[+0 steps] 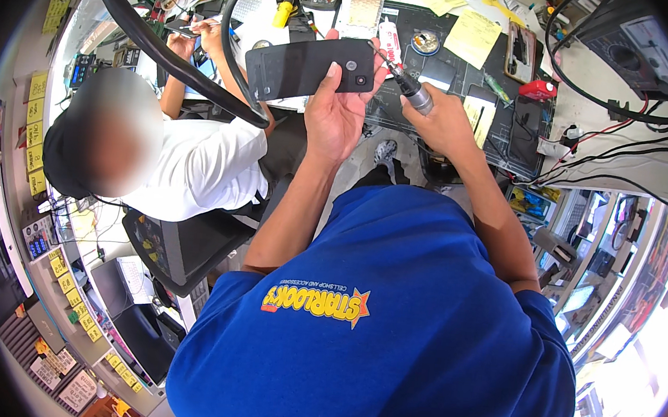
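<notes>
A dark smartphone [302,71] lies across my left hand [334,122], its back with the camera lens turned up toward me. The thumb presses on the back, and fingertips show past the far edge. My right hand [444,125] is closed round a screwdriver [415,93] with a dark and silver handle. Its thin shaft points up and left to the phone's right end, by the camera corner. Whether the tip touches the phone I cannot tell. Behind the screwdriver lies a white and red tube [390,40], beside a small round tin [425,42].
A co-worker in a white shirt [212,156] sits at left, handling a small device. A thick black hose [166,50] crosses the upper left. On the dark work mat [459,65] lie yellow notes [473,39] and phones [525,133]. A meter [628,55] with cables stands at right.
</notes>
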Tool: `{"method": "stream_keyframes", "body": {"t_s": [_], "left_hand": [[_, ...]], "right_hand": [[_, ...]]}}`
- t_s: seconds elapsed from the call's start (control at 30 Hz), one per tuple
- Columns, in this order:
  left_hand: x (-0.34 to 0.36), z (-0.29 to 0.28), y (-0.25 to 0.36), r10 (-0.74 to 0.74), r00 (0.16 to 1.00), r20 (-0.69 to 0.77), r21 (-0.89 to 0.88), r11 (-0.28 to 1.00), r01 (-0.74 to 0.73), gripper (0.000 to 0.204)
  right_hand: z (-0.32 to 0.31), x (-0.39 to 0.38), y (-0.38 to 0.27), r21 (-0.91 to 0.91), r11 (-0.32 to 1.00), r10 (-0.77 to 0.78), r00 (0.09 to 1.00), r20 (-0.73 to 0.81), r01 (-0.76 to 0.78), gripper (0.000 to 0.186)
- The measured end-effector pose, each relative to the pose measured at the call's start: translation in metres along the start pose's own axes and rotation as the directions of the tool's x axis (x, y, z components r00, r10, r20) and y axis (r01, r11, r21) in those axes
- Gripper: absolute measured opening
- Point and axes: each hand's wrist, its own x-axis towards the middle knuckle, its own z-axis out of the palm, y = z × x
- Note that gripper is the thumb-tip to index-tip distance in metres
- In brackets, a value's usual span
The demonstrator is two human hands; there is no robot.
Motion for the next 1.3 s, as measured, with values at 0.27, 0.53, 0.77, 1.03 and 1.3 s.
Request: {"method": "stream_keyframes", "body": {"t_s": [0.27,0.53,0.77,1.03,1.3], "left_hand": [[-0.003,-0.002,-0.002,0.015,1.0,0.01,0.007,1.0,-0.015,0.058],[0.013,-0.005,0.002,0.104,0.994,-0.02,0.044,0.994,-0.103,0.057],[0.012,-0.003,0.001,0.089,0.996,-0.026,0.056,0.995,-0.088,0.057],[0.012,-0.002,-0.002,0.101,0.995,-0.02,0.076,0.992,-0.1,0.059],[0.009,-0.002,-0.004,0.091,0.996,-0.025,0.081,0.993,-0.089,0.06]], "right_hand": [[0.0,-0.003,-0.006,0.04,0.998,0.053,0.998,0.03,-0.054,0.046],[0.005,-0.01,0.002,-0.118,0.989,-0.08,0.996,0.04,0.084,0.048],[0.004,-0.006,0.002,-0.109,0.994,0.006,1.0,0.025,-0.003,0.05],[0.002,-0.006,-0.001,-0.079,0.997,0.015,0.999,0.045,-0.011,0.046],[0.0,-0.008,-0.004,-0.122,0.992,0.023,0.999,0.032,-0.019,0.045]]}}
